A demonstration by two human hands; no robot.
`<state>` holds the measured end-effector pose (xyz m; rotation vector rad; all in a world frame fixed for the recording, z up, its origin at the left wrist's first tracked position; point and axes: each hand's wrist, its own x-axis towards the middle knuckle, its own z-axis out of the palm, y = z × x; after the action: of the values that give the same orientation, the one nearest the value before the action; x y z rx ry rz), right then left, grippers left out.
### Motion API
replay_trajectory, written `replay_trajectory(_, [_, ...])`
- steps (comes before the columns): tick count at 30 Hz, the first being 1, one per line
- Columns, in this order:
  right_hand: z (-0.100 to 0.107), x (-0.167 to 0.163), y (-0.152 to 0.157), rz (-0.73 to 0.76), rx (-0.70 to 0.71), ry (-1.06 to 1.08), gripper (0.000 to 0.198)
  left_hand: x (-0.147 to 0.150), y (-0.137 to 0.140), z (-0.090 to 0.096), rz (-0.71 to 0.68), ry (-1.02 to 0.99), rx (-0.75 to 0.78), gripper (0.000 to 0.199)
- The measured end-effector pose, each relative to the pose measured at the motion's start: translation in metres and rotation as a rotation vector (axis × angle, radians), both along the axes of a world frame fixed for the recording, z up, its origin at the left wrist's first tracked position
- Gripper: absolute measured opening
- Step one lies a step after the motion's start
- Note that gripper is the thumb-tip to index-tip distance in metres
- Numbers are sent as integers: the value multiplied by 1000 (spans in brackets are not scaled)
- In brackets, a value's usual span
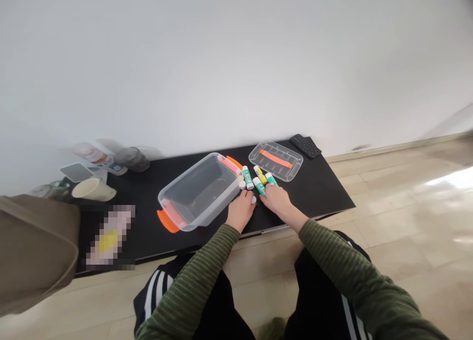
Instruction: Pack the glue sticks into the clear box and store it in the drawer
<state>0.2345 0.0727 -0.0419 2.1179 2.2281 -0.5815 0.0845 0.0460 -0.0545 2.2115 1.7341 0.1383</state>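
Note:
Several glue sticks lie in a loose group on the black table, right of the clear bin. A green and white glue stick [247, 177] lies farthest left, and a yellow glue stick [260, 174] is at the back. My left hand [241, 213] is closed by the bin's near right corner, with a white glue stick end [253, 200] showing at its fingers. My right hand [277, 200] has its thumb and fingers closed about the lower end of a green glue stick [259, 187]. Another green glue stick [271, 179] lies partly under its fingers.
The clear bin [218, 212] with orange handles stands open. Its lid [291, 171] lies behind the glue sticks, near a black folded keyboard-like object [306, 146]. At left are a paper cup [94, 189], a bottle [99, 158], a dark jar [132, 159] and a brown covered shape [37, 251].

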Motion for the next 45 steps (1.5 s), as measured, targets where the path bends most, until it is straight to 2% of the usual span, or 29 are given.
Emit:
replay_trajectory(5, [8,4,2,6,-5,-25,32,-5,-1,8,46,-41,-37,24])
replay_trajectory(10, [18,25,15,-47,47,-52,32,-10,-2,18,89,-87,-28,25])
replay_trajectory(15, [12,39,23,-122,30,-95,35,-15,-3,25,122,-104,7,26])
replay_trajectory(19, [5,36,22,-123,-27,-113,41,-17,-4,29,138,-132,41,26])
replay_trajectory(24, [6,36,21,-112,-25,-141,37,-21,-5,28,155,-256,70,25])
replay_trajectory(27, [12,39,20,-112,-22,-137,37,-23,-3,22,195,-478,27,22])
replay_trajectory(32, [26,44,8,-124,21,-73,37,-20,1,10,363,-1149,-298,24])
replay_trajectory(35, [30,43,-7,-87,50,47,34,-17,0,10,477,-1446,-450,25])
replay_trajectory(39, [29,38,-26,48,133,225,28,-16,-4,18,621,-1675,-615,14])
replay_trajectory(42, [27,36,-34,140,180,273,27,-15,-5,23,633,-1775,-668,14])
replay_trajectory(45, [26,38,-36,222,235,290,26,-15,-5,24,615,-1800,-656,12])
